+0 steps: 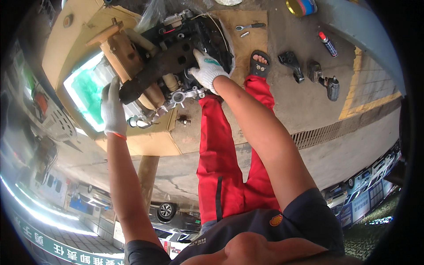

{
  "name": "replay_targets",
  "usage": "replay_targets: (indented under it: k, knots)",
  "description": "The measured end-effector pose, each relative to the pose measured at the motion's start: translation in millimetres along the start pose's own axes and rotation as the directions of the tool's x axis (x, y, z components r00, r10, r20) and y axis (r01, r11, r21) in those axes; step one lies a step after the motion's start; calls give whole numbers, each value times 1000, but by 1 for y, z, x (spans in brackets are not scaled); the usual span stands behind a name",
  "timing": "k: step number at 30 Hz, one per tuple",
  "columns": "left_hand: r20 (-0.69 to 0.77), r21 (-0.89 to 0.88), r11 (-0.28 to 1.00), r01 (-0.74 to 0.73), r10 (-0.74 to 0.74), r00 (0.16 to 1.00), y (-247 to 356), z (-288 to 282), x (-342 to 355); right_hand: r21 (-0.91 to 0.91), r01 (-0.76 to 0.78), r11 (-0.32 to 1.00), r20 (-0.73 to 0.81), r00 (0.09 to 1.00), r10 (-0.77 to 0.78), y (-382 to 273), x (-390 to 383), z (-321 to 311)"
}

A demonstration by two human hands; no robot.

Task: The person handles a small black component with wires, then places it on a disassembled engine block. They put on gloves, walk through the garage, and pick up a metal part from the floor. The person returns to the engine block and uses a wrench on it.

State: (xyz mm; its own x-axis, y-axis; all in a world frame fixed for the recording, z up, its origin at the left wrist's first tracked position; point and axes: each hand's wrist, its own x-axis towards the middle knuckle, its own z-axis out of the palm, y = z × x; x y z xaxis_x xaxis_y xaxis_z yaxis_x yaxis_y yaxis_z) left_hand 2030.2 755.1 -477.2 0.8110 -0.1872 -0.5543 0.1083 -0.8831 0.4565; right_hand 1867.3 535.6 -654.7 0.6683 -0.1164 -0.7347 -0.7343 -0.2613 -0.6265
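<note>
Both my hands wear white knit gloves and are at a long dark metal bracket (160,70) with holes near its right end. My left hand (113,108) is closed about the bracket's left end, with the fingertips partly hidden. At the other end, my right hand (207,73) grips it, thumb along the upper side and the other fingers mostly out of sight. The bracket lies slantwise over an engine assembly, across a rusty brown cylinder (121,52). Close below my right hand is a silver ring-shaped fitting (178,97).
Cardboard (62,66) surrounds the engine on the left. To the right lie a ratchet wrench (254,26), a socket (245,34), a dark metal mount (289,64), a cordless power tool (329,84) and a spray can (328,45). A floor grate (327,132) runs behind my legs.
</note>
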Motion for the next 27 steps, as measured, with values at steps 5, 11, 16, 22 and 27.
replay_targets:
  k: [5,11,16,22,27]
  knots:
    - [-106,708,589,-389,633,767,66,37,-27,-332,3,943,-83,996,-33,-7,-15,-11]
    - [167,602,441,-665,745,646,91,65,-35,-477,41,878,-96,990,-99,-23,-9,-20]
    - [396,859,235,-455,258,881,109,86,-9,-544,32,838,-28,998,-57,-36,-3,-36]
    - [387,872,248,-423,182,904,82,104,7,-413,29,910,-53,997,-55,-15,-33,-55]
    - [409,872,210,-443,187,893,86,92,-4,-376,-103,921,-58,995,87,39,-92,-77]
